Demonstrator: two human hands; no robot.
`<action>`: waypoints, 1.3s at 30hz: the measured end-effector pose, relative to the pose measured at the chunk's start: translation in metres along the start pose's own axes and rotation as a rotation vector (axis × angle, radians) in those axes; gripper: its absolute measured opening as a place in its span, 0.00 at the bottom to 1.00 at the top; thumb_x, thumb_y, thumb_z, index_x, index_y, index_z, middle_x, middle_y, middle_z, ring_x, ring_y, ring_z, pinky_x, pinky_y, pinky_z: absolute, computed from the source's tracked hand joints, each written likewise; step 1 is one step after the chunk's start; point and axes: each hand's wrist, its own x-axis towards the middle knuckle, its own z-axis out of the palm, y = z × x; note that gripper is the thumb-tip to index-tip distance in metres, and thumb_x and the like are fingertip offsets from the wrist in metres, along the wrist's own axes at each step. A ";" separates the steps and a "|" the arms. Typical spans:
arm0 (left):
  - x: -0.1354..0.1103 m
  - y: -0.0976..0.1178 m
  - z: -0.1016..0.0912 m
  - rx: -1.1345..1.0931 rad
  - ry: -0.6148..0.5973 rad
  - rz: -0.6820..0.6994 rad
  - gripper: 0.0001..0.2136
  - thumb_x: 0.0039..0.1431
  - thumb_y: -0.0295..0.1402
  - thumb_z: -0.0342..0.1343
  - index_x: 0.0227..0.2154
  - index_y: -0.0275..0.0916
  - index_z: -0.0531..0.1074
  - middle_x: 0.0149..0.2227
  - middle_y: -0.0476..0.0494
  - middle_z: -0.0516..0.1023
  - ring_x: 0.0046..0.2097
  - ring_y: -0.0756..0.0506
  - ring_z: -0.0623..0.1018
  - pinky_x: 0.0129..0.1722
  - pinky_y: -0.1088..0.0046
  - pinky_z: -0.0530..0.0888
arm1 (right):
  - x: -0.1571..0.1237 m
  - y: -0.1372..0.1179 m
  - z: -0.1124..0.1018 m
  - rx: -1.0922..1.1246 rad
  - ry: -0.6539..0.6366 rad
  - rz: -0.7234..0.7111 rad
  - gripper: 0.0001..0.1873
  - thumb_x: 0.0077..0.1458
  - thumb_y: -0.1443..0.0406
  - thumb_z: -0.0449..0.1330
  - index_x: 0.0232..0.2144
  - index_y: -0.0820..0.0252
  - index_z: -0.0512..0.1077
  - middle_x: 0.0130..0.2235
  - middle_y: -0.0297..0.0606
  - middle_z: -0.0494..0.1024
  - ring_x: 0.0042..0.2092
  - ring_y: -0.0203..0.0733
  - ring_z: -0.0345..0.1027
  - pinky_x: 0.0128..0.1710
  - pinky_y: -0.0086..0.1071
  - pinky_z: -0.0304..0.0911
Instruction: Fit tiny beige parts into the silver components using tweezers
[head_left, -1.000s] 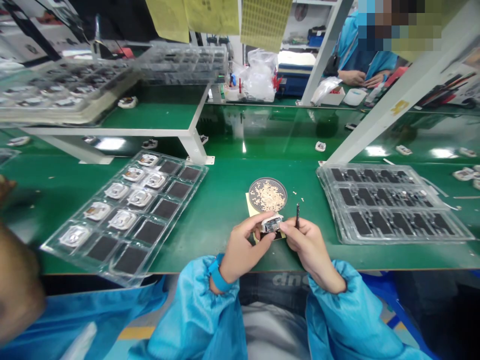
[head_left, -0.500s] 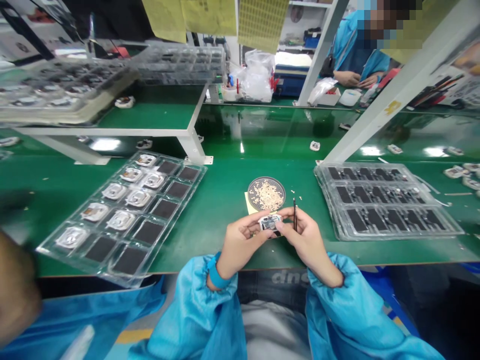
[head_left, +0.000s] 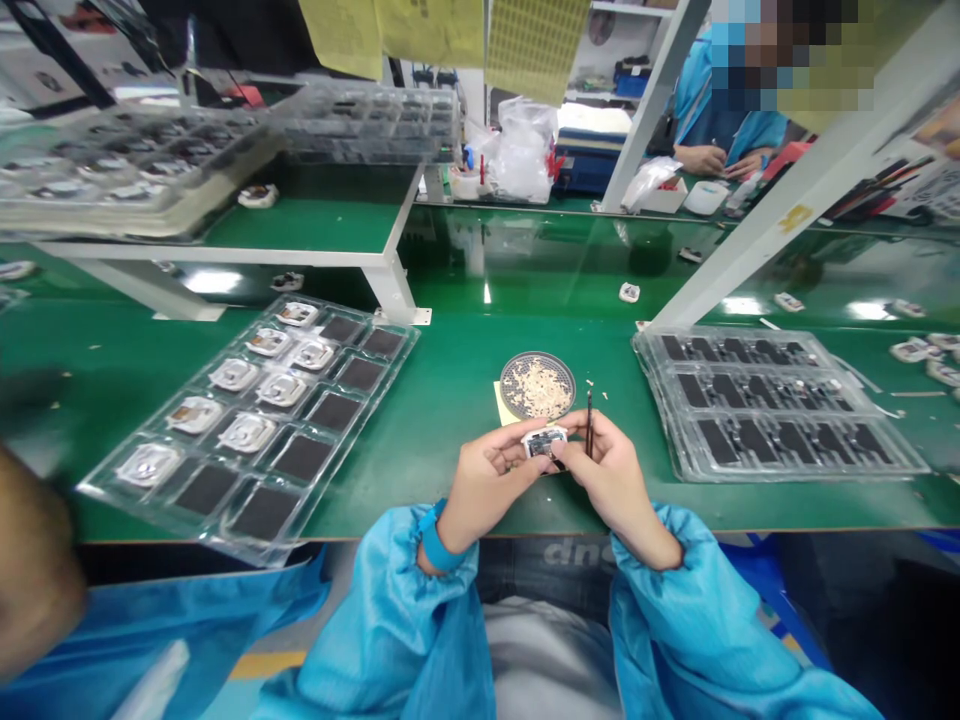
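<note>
Module: I hold a small white-and-silver module [head_left: 544, 441] up off the bench, in front of me between my two hands, its metal face up.

Long axis: it runs roughly side to side across my view, rising slightly toward my right.

Left hand: my left hand [head_left: 491, 485] is the nearer one, its fingers curled closed around the module's left end and underside.

Right hand: my right hand [head_left: 611, 475] meets the module's right end, fingers closed, and pinches dark slim tweezers [head_left: 589, 424] upright.

Tweezer tips: they point up, away from the module and not touching it.

Just ahead: a round mesh dish [head_left: 537, 375] heaped with pale bits sits on a yellow paper sheet [head_left: 506, 408], just beyond my hands.

Left of me: a clear blister tray [head_left: 394, 345] holds white-and-silver parts in one row of pockets and dark pads in the other.

Right of me: stacked clear trays [head_left: 780, 474] show dark pads.

Wrist and sleeves: a blue band [head_left: 439, 540] circles my left wrist, below which sits a blue gathered sleeve [head_left: 390, 620].

Across the bench: a co-worker's hands [head_left: 712, 160] work in a blue smock.
</note>
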 end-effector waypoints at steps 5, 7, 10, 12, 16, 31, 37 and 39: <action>0.003 0.004 0.001 0.034 0.008 0.082 0.15 0.56 0.31 0.67 0.46 0.34 0.79 0.42 0.38 0.82 0.37 0.46 0.82 0.38 0.73 0.81 | 0.001 0.001 0.004 0.005 0.002 0.010 0.20 0.51 0.55 0.71 0.42 0.59 0.73 0.35 0.37 0.78 0.28 0.36 0.70 0.32 0.33 0.72; 0.004 0.002 0.002 0.046 0.018 0.152 0.12 0.55 0.31 0.68 0.43 0.35 0.80 0.46 0.39 0.79 0.38 0.46 0.82 0.37 0.74 0.81 | 0.001 0.002 0.005 -0.031 -0.028 0.009 0.20 0.51 0.55 0.71 0.41 0.61 0.75 0.34 0.39 0.79 0.31 0.39 0.72 0.34 0.34 0.72; 0.005 -0.002 0.002 0.080 0.033 0.129 0.12 0.57 0.31 0.66 0.44 0.37 0.79 0.47 0.39 0.77 0.41 0.46 0.82 0.39 0.72 0.81 | 0.002 0.004 0.003 -0.061 -0.045 -0.033 0.16 0.53 0.55 0.70 0.37 0.62 0.77 0.34 0.41 0.79 0.34 0.41 0.73 0.37 0.35 0.71; 0.006 -0.004 0.002 0.162 0.041 0.096 0.12 0.59 0.32 0.64 0.46 0.37 0.79 0.45 0.40 0.78 0.42 0.46 0.81 0.42 0.71 0.80 | 0.003 0.004 0.001 -0.078 -0.025 -0.089 0.15 0.54 0.56 0.69 0.35 0.62 0.77 0.32 0.40 0.79 0.33 0.41 0.72 0.36 0.34 0.70; 0.005 -0.005 0.003 0.441 0.076 0.200 0.10 0.61 0.32 0.62 0.44 0.37 0.81 0.42 0.41 0.78 0.40 0.47 0.79 0.41 0.73 0.77 | 0.004 0.004 0.000 -0.145 0.017 -0.196 0.12 0.53 0.58 0.69 0.31 0.61 0.75 0.30 0.38 0.77 0.31 0.37 0.67 0.32 0.30 0.64; 0.004 -0.006 0.009 0.500 0.225 0.253 0.09 0.61 0.31 0.61 0.42 0.37 0.81 0.34 0.46 0.72 0.31 0.52 0.75 0.30 0.78 0.74 | 0.013 0.020 0.001 -0.078 -0.019 -0.120 0.15 0.55 0.56 0.68 0.34 0.62 0.74 0.31 0.39 0.78 0.29 0.36 0.67 0.30 0.29 0.63; 0.003 -0.006 0.005 0.481 0.198 0.253 0.10 0.60 0.31 0.61 0.44 0.39 0.81 0.37 0.45 0.73 0.34 0.51 0.77 0.33 0.77 0.75 | 0.015 -0.003 -0.009 -0.419 0.067 -0.392 0.19 0.51 0.62 0.71 0.46 0.59 0.76 0.41 0.39 0.78 0.25 0.30 0.60 0.21 0.28 0.53; 0.004 -0.007 0.004 0.489 0.190 0.250 0.10 0.60 0.30 0.61 0.44 0.38 0.81 0.36 0.45 0.74 0.34 0.51 0.76 0.34 0.77 0.75 | 0.016 -0.011 -0.012 -0.506 0.034 -0.519 0.08 0.56 0.65 0.68 0.39 0.59 0.78 0.39 0.39 0.78 0.29 0.34 0.66 0.26 0.29 0.60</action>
